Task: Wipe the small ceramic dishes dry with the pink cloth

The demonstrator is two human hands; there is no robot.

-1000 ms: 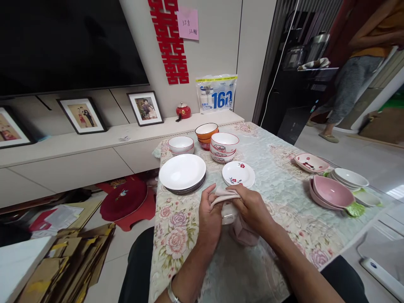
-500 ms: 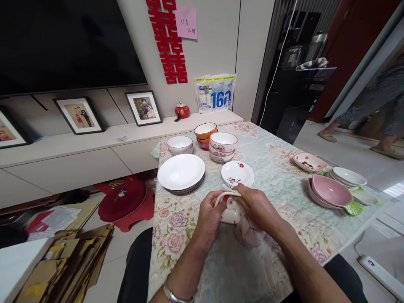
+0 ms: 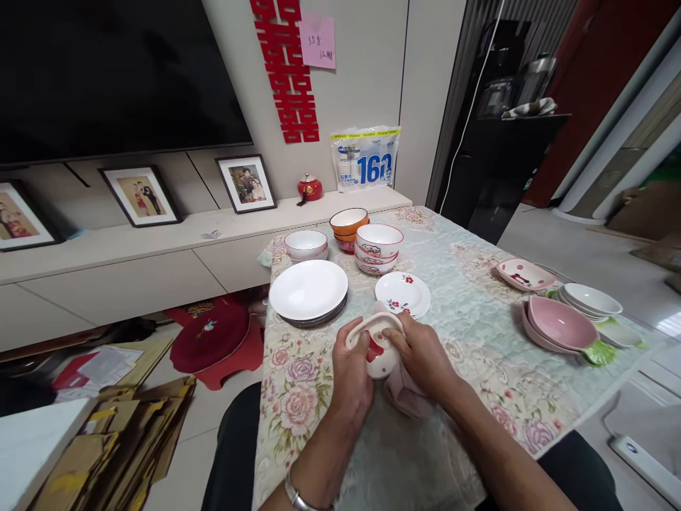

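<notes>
Low over the near part of the table, a small white dish [image 3: 381, 362] with a red figure and dots is tilted up between my two hands. My left hand [image 3: 351, 362] grips its left side, thumb pressed on the inner face. My right hand [image 3: 423, 351] pinches the right rim and also has a dusty pink cloth [image 3: 407, 394] bunched under the palm; part of the cloth shows behind the rim. Just beyond my hands lie flowered small plates [image 3: 403, 289], stacked. A pile of large white plates [image 3: 308, 289] stands to their left.
Behind the plates stand white bowls [image 3: 306, 245], orange bowls [image 3: 348, 221] and red-rimmed bowls [image 3: 379, 245]. At the right are pink leaf-shaped bowls [image 3: 562, 325], small white bowls [image 3: 591, 299] and a dotted dish [image 3: 526, 273]. A red stool [image 3: 216, 333] and flattened cardboard [image 3: 120, 440] flank the table's left side.
The dish has turned so its inner face and red figure show more. My right thumb has come over the rim onto the inside. A passer-by's legs at the right have left the view.
</notes>
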